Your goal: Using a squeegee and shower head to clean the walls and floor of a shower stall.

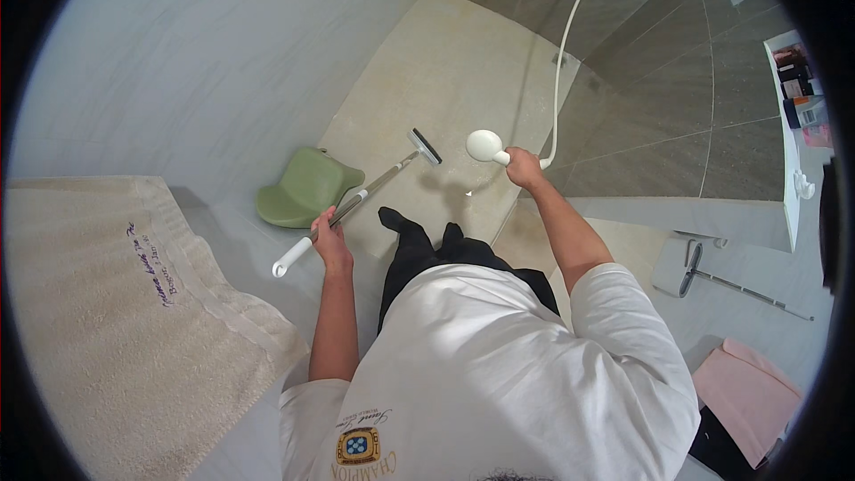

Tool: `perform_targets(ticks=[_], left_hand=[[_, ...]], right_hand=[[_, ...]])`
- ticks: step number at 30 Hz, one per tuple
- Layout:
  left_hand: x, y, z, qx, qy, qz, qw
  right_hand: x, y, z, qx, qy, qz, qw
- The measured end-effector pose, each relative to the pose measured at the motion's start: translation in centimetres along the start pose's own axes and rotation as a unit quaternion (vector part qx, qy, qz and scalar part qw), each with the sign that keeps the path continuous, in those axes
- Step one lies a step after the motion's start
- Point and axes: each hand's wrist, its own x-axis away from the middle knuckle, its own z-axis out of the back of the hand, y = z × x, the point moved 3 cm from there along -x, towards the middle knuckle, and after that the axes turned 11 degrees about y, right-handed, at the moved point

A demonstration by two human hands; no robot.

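My left hand (332, 240) is closed around the metal pole of a long-handled floor scrubber (382, 180), just above its white end grip. The scrubber's flat head, white with a dark edge, rests at the tiled shower floor (427, 60) ahead of my feet. In my right hand (524, 168) is the handle of a white shower head (484, 145), whose round face points away from me or upward; I cannot tell whether water runs. A white hose (560, 73) rises from its handle to the top of the view. Some wet spots show on the floor.
A green plastic seat or basin (310, 187) stands against the left wall. A beige towel (133, 321) with writing hangs at the left. On the right are a shelf (789, 167) with bottles, a second long-handled tool (741, 287) and a pink cloth (745, 397). A floor drain (560, 60) lies near the far corner.
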Motion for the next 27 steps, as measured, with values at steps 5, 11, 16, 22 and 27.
perform_targets(ticks=[5,11,16,22,27], left_hand=[[0.3,0.1,0.1,-0.009,0.006,0.005,1.0],[0.5,0.1,0.1,-0.009,0.012,0.008,1.0],[0.5,0.2,0.2,0.0,0.01,0.002,1.0],[0.5,0.2,0.3,-0.013,0.016,0.006,1.0],[0.7,0.2,0.4,-0.013,0.018,0.012,1.0]], right_hand=[[0.3,0.0,-0.1,-0.019,-0.012,0.006,1.0],[0.7,1.4,-1.3,-0.022,-0.028,0.02,0.999],[1.2,1.7,-1.6,-0.01,-0.018,0.026,0.999],[1.2,1.7,-0.9,-0.005,-0.007,-0.102,0.995],[1.1,2.8,-0.4,-0.044,0.029,-0.186,0.981]])
